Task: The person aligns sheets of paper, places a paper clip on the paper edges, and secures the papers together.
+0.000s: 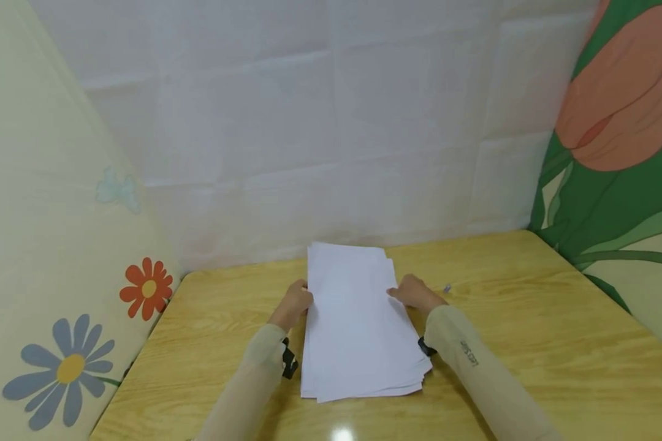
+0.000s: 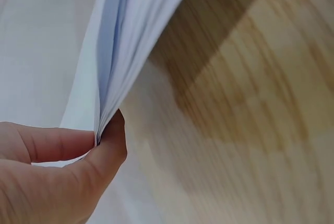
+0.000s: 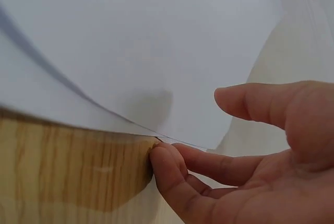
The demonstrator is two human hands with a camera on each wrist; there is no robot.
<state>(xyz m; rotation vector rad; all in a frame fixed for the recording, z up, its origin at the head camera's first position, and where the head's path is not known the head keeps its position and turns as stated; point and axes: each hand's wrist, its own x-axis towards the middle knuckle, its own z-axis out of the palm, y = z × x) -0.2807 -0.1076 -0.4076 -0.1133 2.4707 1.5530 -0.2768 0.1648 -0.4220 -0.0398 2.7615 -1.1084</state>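
A loose stack of white paper sheets [image 1: 355, 318] is on the wooden table, its edges uneven at the near right corner. My left hand [image 1: 296, 300] pinches the stack's left edge. In the left wrist view, the left thumb [image 2: 62, 144] lies against the top sheet and the fingers are beneath, with the sheet edges fanned between them. At the opposite edge is my right hand [image 1: 416, 292]. Its fingers [image 3: 169, 169] touch the paper's edge from below in the right wrist view, while the thumb [image 3: 250, 101] stands apart above the sheets.
Behind the table [image 1: 502, 288] hangs a creased white cloth [image 1: 336, 122]. Flower-printed panels stand at the left [image 1: 77, 245] and right [image 1: 618, 184]. A tiny purplish object [image 1: 447, 288] lies on the table just right of the right hand.
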